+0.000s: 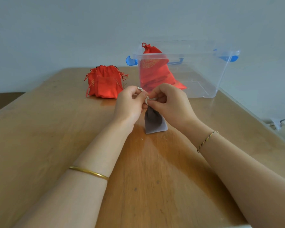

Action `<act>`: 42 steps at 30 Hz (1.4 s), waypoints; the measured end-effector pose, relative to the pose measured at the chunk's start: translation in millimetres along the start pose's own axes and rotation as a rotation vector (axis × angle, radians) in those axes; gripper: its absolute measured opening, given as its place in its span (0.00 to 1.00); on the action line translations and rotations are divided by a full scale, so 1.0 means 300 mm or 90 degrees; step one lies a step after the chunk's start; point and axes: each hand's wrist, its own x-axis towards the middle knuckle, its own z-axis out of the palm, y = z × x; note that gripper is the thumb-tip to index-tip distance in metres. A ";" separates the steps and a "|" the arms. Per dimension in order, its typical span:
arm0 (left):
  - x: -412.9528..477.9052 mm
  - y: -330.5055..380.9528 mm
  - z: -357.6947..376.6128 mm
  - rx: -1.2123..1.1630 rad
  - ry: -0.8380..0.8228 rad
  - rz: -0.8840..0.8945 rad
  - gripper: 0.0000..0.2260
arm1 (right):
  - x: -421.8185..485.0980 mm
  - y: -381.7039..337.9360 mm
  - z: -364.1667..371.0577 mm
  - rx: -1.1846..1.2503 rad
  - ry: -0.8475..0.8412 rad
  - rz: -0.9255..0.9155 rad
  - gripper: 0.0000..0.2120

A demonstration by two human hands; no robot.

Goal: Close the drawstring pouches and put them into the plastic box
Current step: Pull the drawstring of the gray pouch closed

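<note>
Grey pouch (155, 122): sitting in the middle of the wooden table (56, 129), between the two hands and nearer the person than the plastic box (220, 74).
Left hand (130, 102): pinching the pale cord (147, 100) at the pouch's neck, fingers curled.
Right hand (169, 102): pinching the same cord from the other side, with the two hands touching over the neck.
Step in hand: likely drawing the neck shut, which is going best when each hand is pulling its cord end straight outward, evenly, while the cloth is gathering into tight pleats with no gap left.
Pointing: the gathered neck is facing up and away from the person, and the flat bottom edge is facing toward them.
Long axis: running neck to bottom, nearly upright and leaning slightly. I cannot tell whether the bottom edge is resting on the table.
Red pouch (152, 69): standing closed inside the box, against its left wall.
Red pouches (105, 83): waiting in a pile left of the box.
</note>
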 end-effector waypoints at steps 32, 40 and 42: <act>-0.013 0.035 -0.020 -0.107 -0.064 -0.053 0.13 | 0.006 0.001 -0.023 0.092 0.040 0.067 0.04; -0.027 0.037 -0.024 -0.033 -0.049 0.030 0.24 | 0.002 -0.009 -0.033 0.061 0.036 0.058 0.05; -0.026 0.038 -0.026 -0.030 -0.040 0.031 0.24 | -0.001 -0.013 -0.032 0.064 0.040 0.060 0.05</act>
